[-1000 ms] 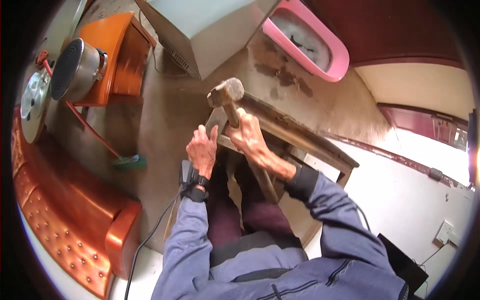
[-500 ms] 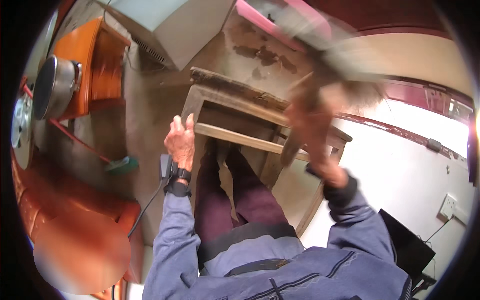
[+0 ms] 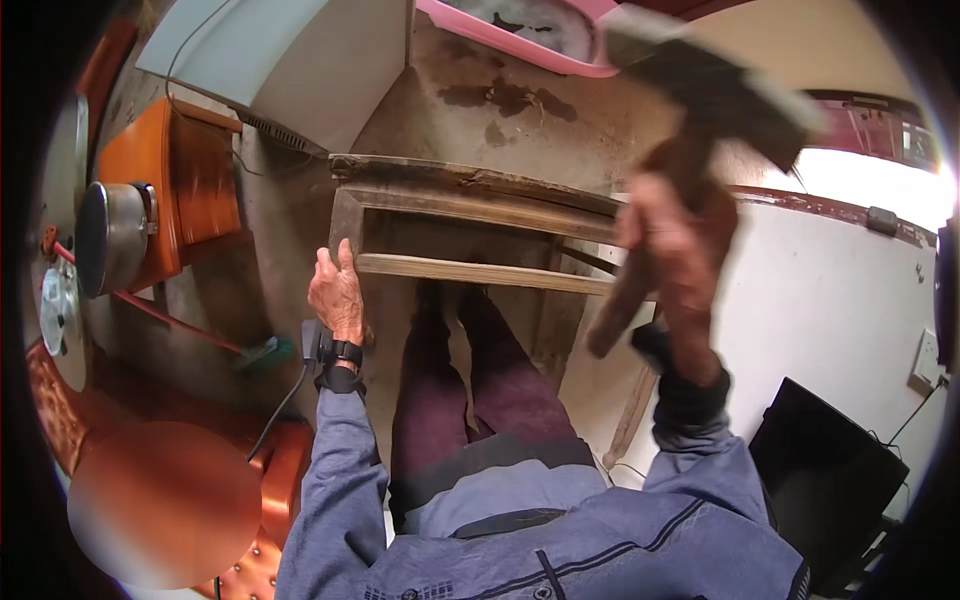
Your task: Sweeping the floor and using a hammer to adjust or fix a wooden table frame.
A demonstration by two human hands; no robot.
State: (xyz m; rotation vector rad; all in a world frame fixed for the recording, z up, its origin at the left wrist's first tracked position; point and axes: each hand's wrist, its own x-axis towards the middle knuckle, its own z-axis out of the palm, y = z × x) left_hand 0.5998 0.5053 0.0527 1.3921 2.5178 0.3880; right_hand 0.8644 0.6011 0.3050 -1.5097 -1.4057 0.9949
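My left hand (image 3: 337, 297) is closed round the left leg of an old wooden stool frame (image 3: 440, 203), close to its lower crossbar. My right hand (image 3: 680, 240) grips the wooden handle of a large-headed hammer (image 3: 715, 85), lifted over the frame's right end. Motion blurs the hammer's head, so its exact shape is unclear. The frame's worn upper edge runs crosswise in front of my legs. My right hand and the handle hide part of its right side.
On the left are an orange wooden cabinet (image 3: 205, 175), a metal pot (image 3: 122, 237) and a green-headed broom (image 3: 268, 354). A pink basin (image 3: 465, 32) with wet contents lies ahead, beside a grey appliance (image 3: 330, 75). At right stand a white wall (image 3: 830, 300) and a black screen (image 3: 830, 455).
The hammer and my right hand have shifted right and stay raised. The view has turned slightly, so the frame sits further left. My left hand keeps its hold.
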